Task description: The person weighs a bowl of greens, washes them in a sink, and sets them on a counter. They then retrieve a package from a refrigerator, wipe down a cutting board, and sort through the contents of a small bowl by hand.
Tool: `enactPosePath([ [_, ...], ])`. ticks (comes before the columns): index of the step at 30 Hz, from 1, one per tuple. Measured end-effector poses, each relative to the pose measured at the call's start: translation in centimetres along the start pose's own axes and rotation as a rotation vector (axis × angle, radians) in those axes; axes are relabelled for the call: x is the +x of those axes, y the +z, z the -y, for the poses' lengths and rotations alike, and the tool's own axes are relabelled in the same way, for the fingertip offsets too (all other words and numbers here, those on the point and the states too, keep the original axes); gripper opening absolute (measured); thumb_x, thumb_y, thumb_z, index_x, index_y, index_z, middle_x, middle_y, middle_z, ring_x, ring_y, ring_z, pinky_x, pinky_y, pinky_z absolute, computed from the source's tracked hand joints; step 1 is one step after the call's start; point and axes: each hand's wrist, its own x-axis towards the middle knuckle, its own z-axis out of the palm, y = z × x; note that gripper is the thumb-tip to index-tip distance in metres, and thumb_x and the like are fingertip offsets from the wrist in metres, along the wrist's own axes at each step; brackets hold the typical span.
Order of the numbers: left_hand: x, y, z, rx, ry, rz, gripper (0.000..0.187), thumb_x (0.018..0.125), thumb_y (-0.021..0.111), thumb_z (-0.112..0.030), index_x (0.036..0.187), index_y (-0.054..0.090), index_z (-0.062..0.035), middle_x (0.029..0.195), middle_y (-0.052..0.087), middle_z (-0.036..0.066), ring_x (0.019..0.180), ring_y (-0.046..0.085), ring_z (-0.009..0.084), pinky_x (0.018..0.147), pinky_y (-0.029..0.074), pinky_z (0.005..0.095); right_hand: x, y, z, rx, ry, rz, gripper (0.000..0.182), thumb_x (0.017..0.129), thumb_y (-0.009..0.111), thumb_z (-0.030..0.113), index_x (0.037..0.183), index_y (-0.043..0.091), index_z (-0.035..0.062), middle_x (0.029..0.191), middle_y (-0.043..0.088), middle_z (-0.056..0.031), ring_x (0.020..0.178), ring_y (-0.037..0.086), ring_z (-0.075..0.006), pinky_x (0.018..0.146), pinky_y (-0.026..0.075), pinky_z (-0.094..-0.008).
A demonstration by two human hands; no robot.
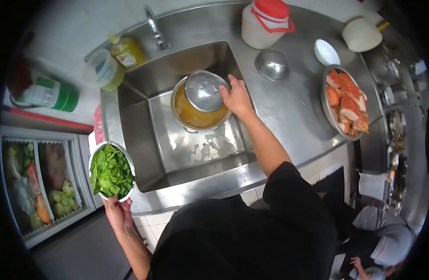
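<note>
My left hand (118,213) grips the near rim of a white bowl (133,164) heaped with chopped leafy greens (110,171), left of the sink. Over the sink, my right hand (237,96) pinches the right edge of a round metal lid (204,89). That lid is tilted and covers part of a metal pot (173,112). Cloudy orange-brown liquid (200,117) shows in the pot, which stands in the steel sink (177,161).
Bottles and a plastic tub (109,74) stand at the sink's left corner, near the faucet (155,28). On the right counter are a red-lidded bucket (263,28), a metal dome (272,65), a white bowl (326,52) and a basin (330,108) of orange-red chunks. Another person (391,238) is lower right.
</note>
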Motion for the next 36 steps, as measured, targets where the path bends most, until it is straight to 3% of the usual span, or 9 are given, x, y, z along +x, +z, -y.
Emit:
enactPosePath([
  [8,-1.9,2.4,1.5,-0.016,-0.019,-0.07,0.058,0.085,0.042,0.001,0.141,0.033,-0.0089,0.115,0.06,0.017,0.078,0.069,0.025,0.048,0.061,0.0286,9.4,5.8,6.4,0.072,-0.256,0.299,0.06,0.088,0.065,0.04,0.129,0.055,-0.0022,0.138,0.051,-0.0219,0.122,0.053,-0.0376,0.103,0.044,-0.0422],
  [11,-0.6,5.1,2.2,-0.021,-0.059,0.006,0.061,0.084,0.042,0.002,0.143,0.032,-0.0097,0.12,0.058,0.019,0.083,0.069,0.0276,0.051,0.061,0.0314,12.6,12.3,10.1,0.075,-0.443,0.061,0.064,0.088,0.065,0.041,0.131,0.053,-0.0041,0.151,0.035,-0.0226,0.13,0.048,-0.0379,0.108,0.041,-0.0419],
  [14,2.1,7.4,3.3,-0.002,-0.136,0.068,0.063,0.085,0.04,0.0,0.145,0.029,-0.0112,0.128,0.055,0.018,0.088,0.068,0.0279,0.051,0.06,0.0332,15.0,14.0,14.9,-0.16,-0.34,0.528,0.076,0.087,0.065,0.043,0.141,0.041,-0.0047,0.157,0.022,-0.0234,0.137,0.04,-0.0391,0.113,0.034,-0.0406],
  [15,2.8,8.9,3.2,0.011,-0.159,0.07,0.062,0.086,0.039,-0.001,0.146,0.027,-0.0109,0.13,0.053,0.016,0.095,0.066,0.0286,0.053,0.058,0.0342,16.4,16.5,13.6,-0.355,-0.493,0.592,0.091,0.087,0.061,0.051,0.154,0.02,0.0049,0.159,0.019,-0.0217,0.141,0.034,-0.0362,0.117,0.028,-0.0402],
  [18,7.1,11.8,4.8,0.03,-0.163,0.142,0.06,0.087,0.038,0.0,0.145,0.027,-0.0121,0.13,0.051,0.016,0.099,0.064,0.0271,0.056,0.058,0.0336,16.1,15.3,16.1,-0.276,-0.554,0.688,0.09,0.089,0.053,0.062,0.153,0.024,0.0052,0.16,0.016,-0.0205,0.144,0.03,-0.0335,0.118,0.024,-0.0382],
  [19,8.4,13.0,5.4,0.02,-0.116,0.173,0.061,0.088,0.039,0.001,0.145,0.025,-0.0147,0.126,0.052,0.016,0.094,0.065,0.0266,0.056,0.058,0.0329,16.2,15.6,16.3,-0.082,-0.371,0.844,0.092,0.088,0.048,0.068,0.151,0.029,0.0045,0.16,0.015,-0.0207,0.145,0.027,-0.0333,0.119,0.023,-0.0393],
  [26,14.9,21.1,6.7,0.17,-0.217,0.362,0.059,0.092,0.042,-0.001,0.145,0.028,-0.0229,0.11,0.06,0.012,0.075,0.066,0.0209,0.055,0.056,0.0298,6.0,11.7,13.1,-0.274,-1.009,0.703,0.088,0.082,0.053,0.074,0.152,0.032,0.026,0.16,0.018,-0.0199,0.145,0.011,-0.0501,0.117,0.017,-0.0569],
  [30,15.9,23.7,5.6,0.336,-0.184,0.418,0.055,0.092,0.042,-0.003,0.145,0.034,-0.0164,0.107,0.061,0.013,0.067,0.065,0.0189,0.048,0.055,0.0276,6.7,9.2,8.8,-0.239,-1.03,0.708,0.085,0.077,0.068,0.055,0.15,0.036,0.0279,0.162,0.014,-0.0159,0.143,0.019,-0.0508,0.115,0.021,-0.0586],
  [36,16.5,27.6,6.9,0.368,-0.103,0.44,0.058,0.093,0.042,-0.003,0.147,0.032,-0.0179,0.102,0.063,0.013,0.063,0.063,0.0174,0.046,0.054,0.0281,7.5,9.0,7.6,-0.281,-0.797,0.406,0.09,0.064,0.081,0.028,0.143,0.04,0.0181,0.14,0.037,-0.0228,0.126,0.042,-0.0469,0.104,0.042,-0.0516],
])
